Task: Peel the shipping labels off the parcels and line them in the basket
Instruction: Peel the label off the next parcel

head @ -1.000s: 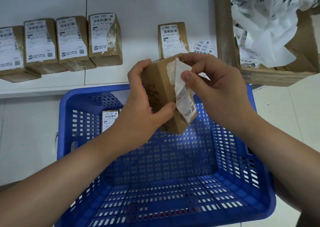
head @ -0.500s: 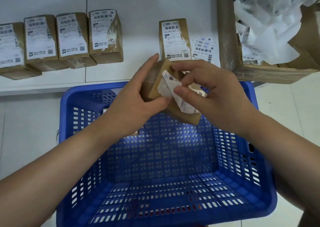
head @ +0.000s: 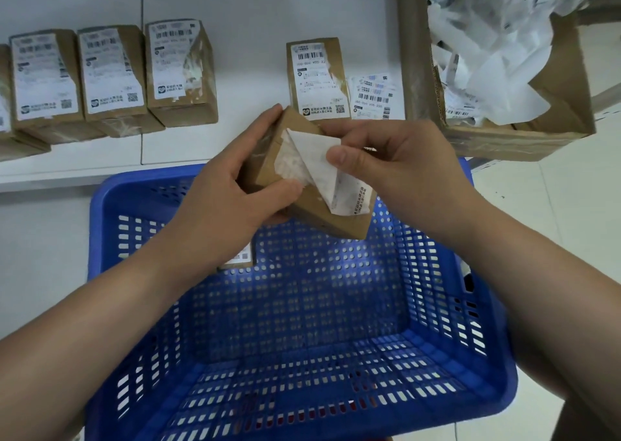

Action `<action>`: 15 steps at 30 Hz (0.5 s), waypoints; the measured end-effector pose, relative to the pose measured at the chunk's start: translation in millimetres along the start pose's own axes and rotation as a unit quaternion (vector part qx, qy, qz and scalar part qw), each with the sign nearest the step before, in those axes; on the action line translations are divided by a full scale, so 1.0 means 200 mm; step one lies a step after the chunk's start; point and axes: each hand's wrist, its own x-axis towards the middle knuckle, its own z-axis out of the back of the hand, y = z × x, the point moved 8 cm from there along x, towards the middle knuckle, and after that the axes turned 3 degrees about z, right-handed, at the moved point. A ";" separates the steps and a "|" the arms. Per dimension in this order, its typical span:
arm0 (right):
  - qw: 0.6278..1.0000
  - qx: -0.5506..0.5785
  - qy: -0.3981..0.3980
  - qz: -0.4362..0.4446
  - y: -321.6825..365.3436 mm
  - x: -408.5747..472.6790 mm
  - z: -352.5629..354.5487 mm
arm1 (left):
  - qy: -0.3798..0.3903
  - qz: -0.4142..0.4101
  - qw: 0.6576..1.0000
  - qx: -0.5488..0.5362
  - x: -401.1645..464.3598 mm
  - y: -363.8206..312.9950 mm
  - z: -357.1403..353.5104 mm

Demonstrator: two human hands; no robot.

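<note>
- Left hand (head: 218, 202): fingers and thumb curled round a small brown parcel (head: 302, 202), gripping it by its left end and holding it tilted above the far rim of the blue basket (head: 100, 225).
- Right hand (head: 400, 168): thumb and forefinger pinch the upper corner of the shipping label (head: 322, 168) on that parcel.
- Label condition: upper part lifted and folded back, blank underside showing; a pale residue patch is exposed on the cardboard beside it. Lower part, with print visible, remains stuck to the parcel face.
- Basket: perforated plastic, standing below the front edge of the white desk (head: 235, 10). One labelled parcel (head: 240, 257) lies inside against the far wall, mostly hidden by the left wrist.
- Desk, left: a row of labelled parcels (head: 111, 74) standing side by side, touching; the leftmost is cut by the frame edge.
- Desk, centre: a single labelled parcel (head: 316, 77), with a small stack of loose labels (head: 374, 96) just beside it on the right.
- Desk, right: an open cardboard box (head: 420, 71) filled with crumpled white label paper (head: 497, 40).
</note>
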 end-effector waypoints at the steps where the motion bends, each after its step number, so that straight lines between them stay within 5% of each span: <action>1: 1.000 -0.006 0.011 -0.006 -0.01 0.00 0.00 | 0.001 0.004 1.000 -0.007 0.00 0.00 0.00; 8: 0.996 -0.018 0.085 -0.020 -0.02 -0.02 -0.03 | 0.000 0.024 0.999 -0.025 -0.02 0.03 -0.02; 15: 0.992 -0.115 0.045 0.016 -0.04 -0.06 -0.04 | -0.006 0.035 0.999 -0.035 -0.04 0.04 -0.03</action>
